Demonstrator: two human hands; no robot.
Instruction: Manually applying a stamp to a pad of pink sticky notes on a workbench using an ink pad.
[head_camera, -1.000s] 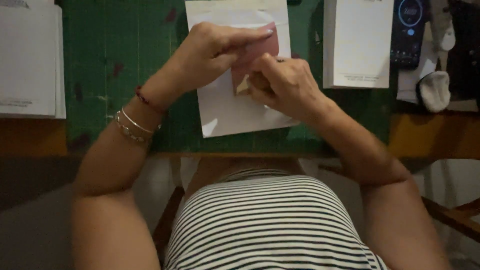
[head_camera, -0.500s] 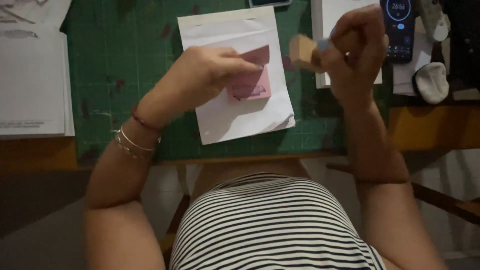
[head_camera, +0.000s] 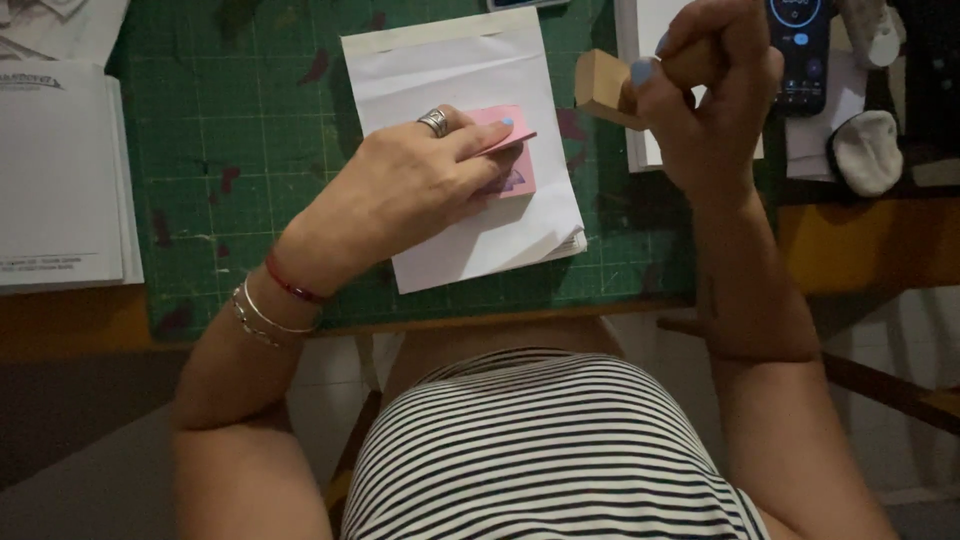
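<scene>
1. At the far left, a stack of white paper (head_camera: 60, 180) lies flat on the desk, at 9 o'clock from the green cutting mat (head_camera: 240, 150) and just touching its edge.
2. Your left hand (head_camera: 400, 195) rests on the mat's middle, fingers curled down and pinching the top sheet of a small pink pad (head_camera: 512, 150), lifting its edge with the fingertips; a ring sits on one finger.
3. The pink pad lies on a white envelope (head_camera: 470, 80), which rests tilted on the mat; a printed mark shows on the pad's lower sheet.
4. At 2 o'clock from the pad, your right hand (head_camera: 710, 100) is raised off the mat and closed around a wooden stamp block (head_camera: 603, 88), the block jutting out toward 9 o'clock from the fist.
5. Behind that hand lies another white sheet (head_camera: 640, 80).
6. At 3 o'clock from the fist, a dark phone (head_camera: 800, 60) lies with its screen lit.
</scene>
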